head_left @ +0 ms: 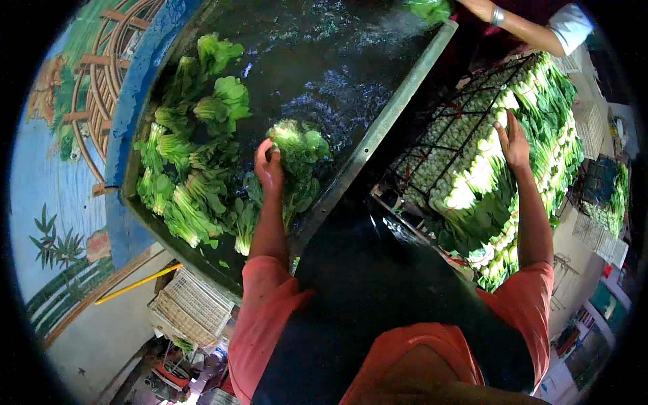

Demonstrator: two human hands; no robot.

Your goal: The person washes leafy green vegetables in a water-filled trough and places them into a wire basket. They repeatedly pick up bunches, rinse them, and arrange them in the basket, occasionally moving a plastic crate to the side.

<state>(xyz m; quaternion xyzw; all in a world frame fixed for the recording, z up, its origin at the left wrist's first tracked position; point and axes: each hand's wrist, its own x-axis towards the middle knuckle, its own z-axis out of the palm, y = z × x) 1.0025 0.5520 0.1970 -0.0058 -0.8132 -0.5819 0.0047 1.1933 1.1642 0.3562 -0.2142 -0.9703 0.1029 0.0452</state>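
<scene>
My left hand [268, 165] is over the water tank [398, 101], its fingers loosely bent and apart. Just beyond its fingertips floats a bunch of leafy greens [300, 140]; I see no grip on it. To the right, my right hand [514, 143] reaches onto a tall stack of bunched greens [472, 172] with pale stem ends facing inward. Its thumb and fingers are spread against the stems, touching the stack without a bunch lifted. More wet bunches [179, 152] float along the tank's left side.
At the top right another person's hand [478, 8], with a bracelet, is by greens [430, 9] at the tank's far corner. Black bars [466, 116] cross the stack. A wicker basket [192, 304] stands below the tank at left, near a yellow pole [138, 283]. A painted wall [61, 196] borders the left.
</scene>
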